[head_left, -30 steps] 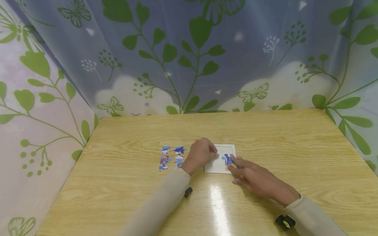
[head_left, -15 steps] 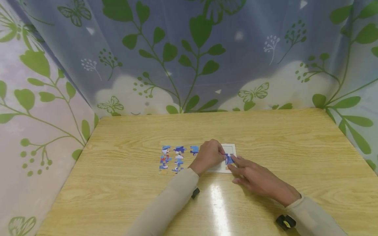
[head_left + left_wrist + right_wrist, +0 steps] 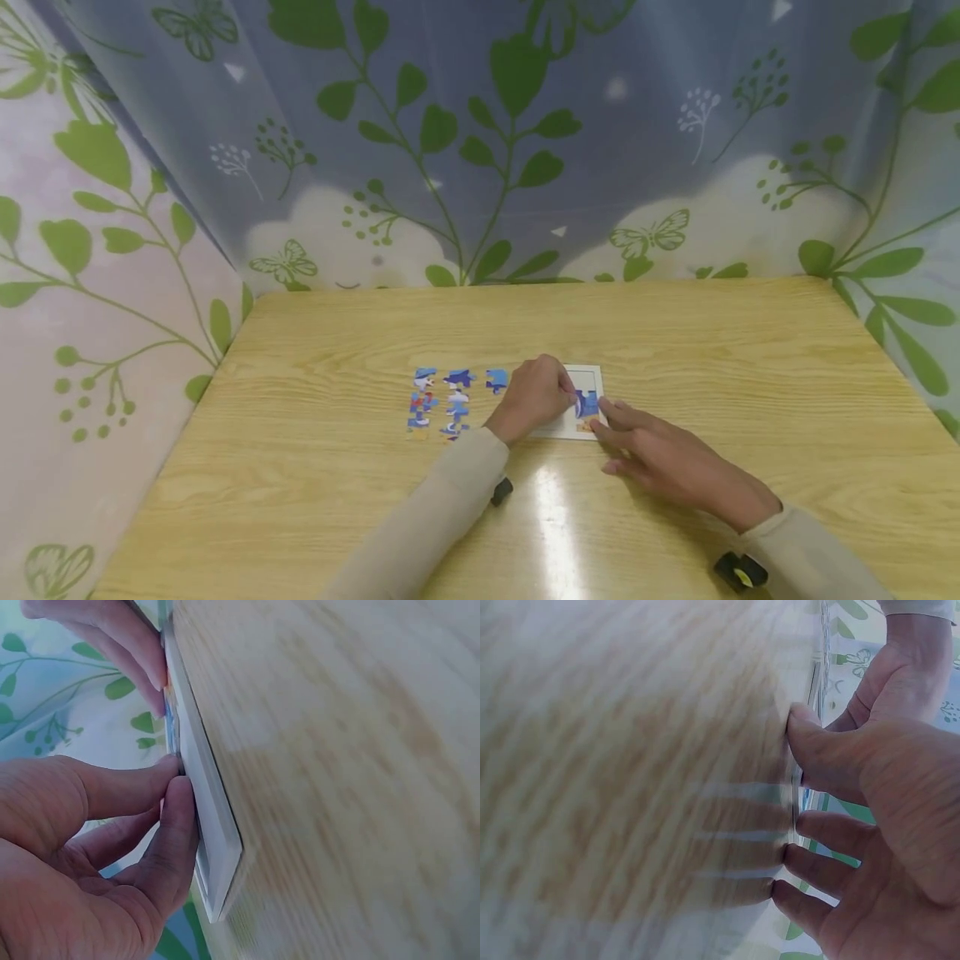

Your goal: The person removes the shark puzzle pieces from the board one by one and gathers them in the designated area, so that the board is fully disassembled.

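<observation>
A white puzzle tray [image 3: 581, 377] lies flat on the table, with joined blue and orange puzzle pieces [image 3: 589, 403] along its right side. My left hand [image 3: 534, 393] reaches over the tray and covers much of it. Its thumb and forefinger pinch a puzzle piece against the joined ones; the fingertips hide most of that piece. In the left wrist view, the left hand [image 3: 90, 847] is low at the tray's rim [image 3: 214, 825]. My right hand [image 3: 667, 454] rests at the tray's right edge, fingers extended. In the right wrist view, the right hand's [image 3: 889, 817] fingertips touch down beside the edge.
Left of the tray, loose puzzle pieces lie in columns: one column [image 3: 422, 403], a second [image 3: 457, 405] and a blue piece [image 3: 496, 380] partly beside the left wrist. A patterned curtain [image 3: 480, 167] hangs behind the wooden table [image 3: 315, 467].
My left hand has moved right across the tray to the joined pieces, uncovering the blue loose piece. The right fingers have drawn back slightly to the tray's edge. The head view shifted a little.
</observation>
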Motion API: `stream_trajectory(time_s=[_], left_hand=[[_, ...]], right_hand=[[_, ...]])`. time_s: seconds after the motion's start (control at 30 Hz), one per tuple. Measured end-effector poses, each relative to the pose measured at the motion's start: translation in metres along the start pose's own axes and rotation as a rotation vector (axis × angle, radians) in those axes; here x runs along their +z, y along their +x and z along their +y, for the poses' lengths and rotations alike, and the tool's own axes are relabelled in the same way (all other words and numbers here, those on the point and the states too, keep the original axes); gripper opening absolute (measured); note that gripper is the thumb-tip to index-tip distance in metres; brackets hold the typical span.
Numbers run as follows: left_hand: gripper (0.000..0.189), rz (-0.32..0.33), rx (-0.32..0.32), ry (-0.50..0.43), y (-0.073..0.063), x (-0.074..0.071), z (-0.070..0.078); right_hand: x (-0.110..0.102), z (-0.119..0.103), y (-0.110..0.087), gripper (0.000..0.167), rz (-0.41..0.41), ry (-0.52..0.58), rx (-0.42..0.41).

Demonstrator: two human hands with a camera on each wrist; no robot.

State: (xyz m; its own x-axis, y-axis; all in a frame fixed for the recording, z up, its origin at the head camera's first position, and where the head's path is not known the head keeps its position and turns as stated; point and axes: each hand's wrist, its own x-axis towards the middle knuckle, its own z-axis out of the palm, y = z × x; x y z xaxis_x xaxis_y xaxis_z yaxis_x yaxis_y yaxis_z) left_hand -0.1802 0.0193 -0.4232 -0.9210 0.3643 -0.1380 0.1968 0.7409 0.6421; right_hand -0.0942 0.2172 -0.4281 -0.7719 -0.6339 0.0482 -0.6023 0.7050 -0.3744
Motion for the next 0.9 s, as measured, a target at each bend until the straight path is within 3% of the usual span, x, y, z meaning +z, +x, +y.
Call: stream_trajectory(time_s=[0.4, 0.9], left_hand=[[0.009, -0.039, 0.011, -0.069, -0.0023, -0.0010, 0.0005], [0.004, -0.001, 0.015, -0.149, -0.0049, -0.0022, -0.0012]], right_hand=[[0.0007, 0.0005, -0.0019, 0.053, -0.007, 0.029, 0.003], [0.0023, 0.0020, -0.0021, 0.053, 0.003, 0.011, -0.004]])
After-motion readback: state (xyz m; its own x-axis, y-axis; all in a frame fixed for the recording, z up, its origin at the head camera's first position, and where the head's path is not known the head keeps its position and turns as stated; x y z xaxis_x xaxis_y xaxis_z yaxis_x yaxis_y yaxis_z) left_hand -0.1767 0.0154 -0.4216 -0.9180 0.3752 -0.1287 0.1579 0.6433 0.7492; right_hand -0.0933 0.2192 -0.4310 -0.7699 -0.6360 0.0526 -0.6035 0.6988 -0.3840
